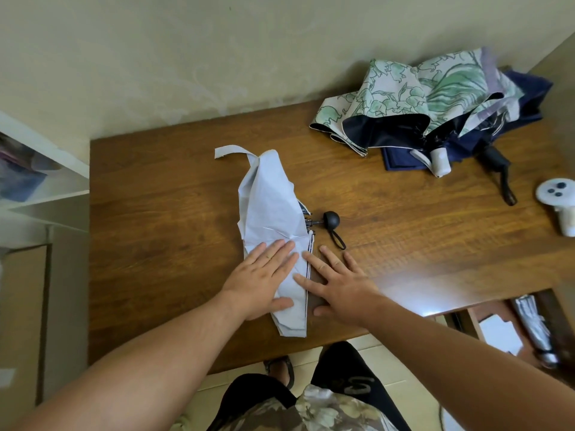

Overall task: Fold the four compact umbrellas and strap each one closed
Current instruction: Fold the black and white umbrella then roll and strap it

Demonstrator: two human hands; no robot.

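Pressing flat on the light blue umbrella (273, 219) at the centre of the frame, the left hand (264, 276) lies with fingers straight and close together on the cloth. The right hand (337, 283) rests beside it with fingers spread apart, their tips touching the cloth's lower edge, palm mostly on the wooden table (149, 244).

This umbrella looks part-way folded — its panels are smoothed into a long flat shape, yet its strap (231, 150) trails loose at the upper end and its round black handle (331, 219) sticks out to the right, so rolling and strapping are still to do, as I judge it.

In the upper right of the frame two more umbrellas lie in a heap, both loose and unstrapped: one floral green umbrella (413, 91) and one dark navy umbrella (525, 101) under it.

One silver umbrella (533, 329) lies below the table edge at lower right; whether it is strapped I cannot tell.

That makes four umbrellas in view, none plainly finished. One white controller (558, 197) sits at the right edge.
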